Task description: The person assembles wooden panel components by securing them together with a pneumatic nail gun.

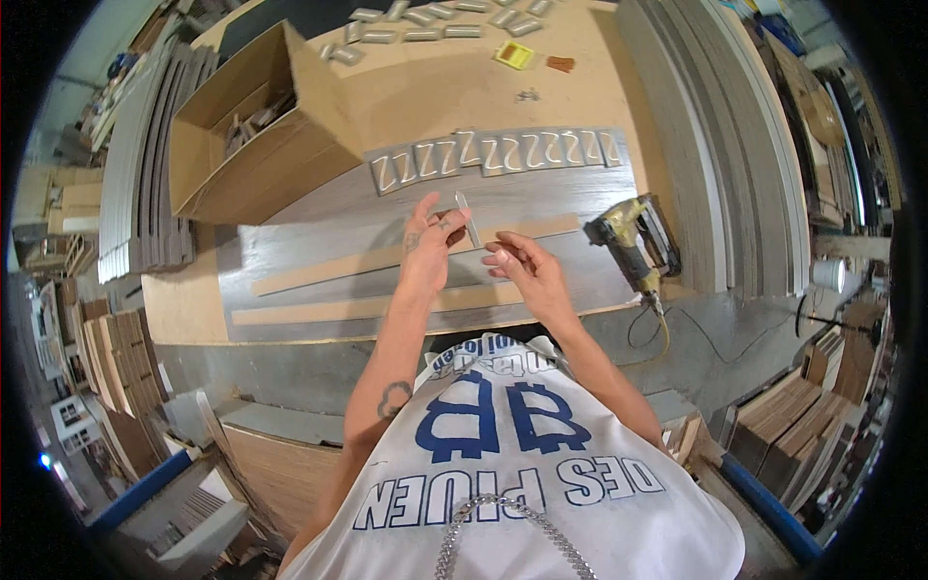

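Observation:
Over the workbench, my left hand [432,245] is closed with a thin, narrow pale-grey piece [472,228] between thumb and fingers. The piece is tilted and seen nearly edge-on. Just right of its lower end is my right hand [527,273], its fingers loosely bent and apart, with nothing visible in them. I cannot tell whether its fingertips touch the piece. Beneath both hands lies a grey wood-grain panel [338,198] with two long tan strips [387,304] on it. Beyond them runs a row of small grey rectangles [493,155], each bearing a pale Z-shaped bead.
A nail gun [633,242] with a hose rests at the bench's right. An open cardboard box [261,145] stands left. Stacks of grey boards [145,184] flank both sides. Farther back are several small grey pieces [420,35] and a yellow packet [515,55].

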`<state>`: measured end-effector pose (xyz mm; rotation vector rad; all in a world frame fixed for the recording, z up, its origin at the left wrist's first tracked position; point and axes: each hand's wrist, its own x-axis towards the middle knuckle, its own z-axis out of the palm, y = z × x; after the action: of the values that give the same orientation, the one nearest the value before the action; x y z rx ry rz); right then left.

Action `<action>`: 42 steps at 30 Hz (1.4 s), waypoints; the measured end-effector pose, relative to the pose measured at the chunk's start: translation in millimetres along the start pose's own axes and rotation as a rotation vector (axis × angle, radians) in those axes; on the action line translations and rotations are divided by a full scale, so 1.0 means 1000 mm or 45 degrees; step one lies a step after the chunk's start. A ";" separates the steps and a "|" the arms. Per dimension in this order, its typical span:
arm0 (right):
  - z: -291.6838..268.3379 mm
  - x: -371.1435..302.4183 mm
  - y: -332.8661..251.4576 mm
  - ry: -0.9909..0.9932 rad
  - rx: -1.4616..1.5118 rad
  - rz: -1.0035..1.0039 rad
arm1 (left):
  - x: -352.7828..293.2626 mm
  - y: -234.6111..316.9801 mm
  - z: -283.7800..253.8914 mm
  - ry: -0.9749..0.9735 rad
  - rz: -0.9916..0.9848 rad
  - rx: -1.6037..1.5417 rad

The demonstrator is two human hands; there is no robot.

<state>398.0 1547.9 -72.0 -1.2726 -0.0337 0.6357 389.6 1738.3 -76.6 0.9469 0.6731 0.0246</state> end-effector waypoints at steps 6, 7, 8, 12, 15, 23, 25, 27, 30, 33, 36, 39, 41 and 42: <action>-0.045 -0.013 -0.024 0.122 0.198 0.047 | -0.026 -0.023 0.073 -0.046 0.037 -0.013; -0.055 -0.015 -0.024 0.138 0.211 0.044 | -0.028 -0.029 0.081 -0.056 0.027 0.002; -0.064 -0.017 -0.025 0.124 0.234 0.077 | -0.029 -0.036 0.087 -0.065 0.049 0.064; -0.105 -0.026 -0.020 0.181 0.435 0.203 | -0.021 -0.065 0.106 -0.046 0.077 0.263; -0.140 -0.041 -0.002 0.334 0.655 0.254 | 0.018 -0.099 0.090 0.041 0.848 1.564; -0.175 -0.049 0.052 0.369 0.609 0.552 | 0.047 -0.094 0.037 -0.501 0.815 2.247; -0.169 -0.060 0.044 0.545 -0.127 0.439 | 0.045 -0.085 0.025 -0.494 0.831 2.240; -0.156 -0.071 0.038 0.533 -0.769 0.155 | 0.041 -0.074 0.019 -0.606 0.832 2.107; -0.144 -0.067 0.045 0.478 -1.501 -0.251 | 0.031 -0.057 0.021 -0.735 0.904 1.977; -0.145 -0.051 0.056 0.471 -1.536 -0.292 | 0.026 -0.054 0.027 -0.841 0.795 2.108; -0.145 -0.027 0.046 0.366 -1.472 -0.343 | 0.029 -0.058 0.024 -0.868 0.845 2.077; -0.132 -0.001 0.022 0.138 -1.520 -0.231 | 0.028 -0.058 0.025 -0.858 0.880 2.099; -0.133 0.011 0.022 0.082 -1.537 -0.184 | 0.027 -0.061 0.025 -0.836 0.904 2.138; -0.134 0.014 0.021 0.086 -1.531 -0.188 | 0.026 -0.064 0.024 -0.796 0.920 2.171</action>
<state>449.4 1440.5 -138.0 -2.4155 -0.5111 0.4215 406.8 1690.1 -128.4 2.6353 -0.4759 -0.2372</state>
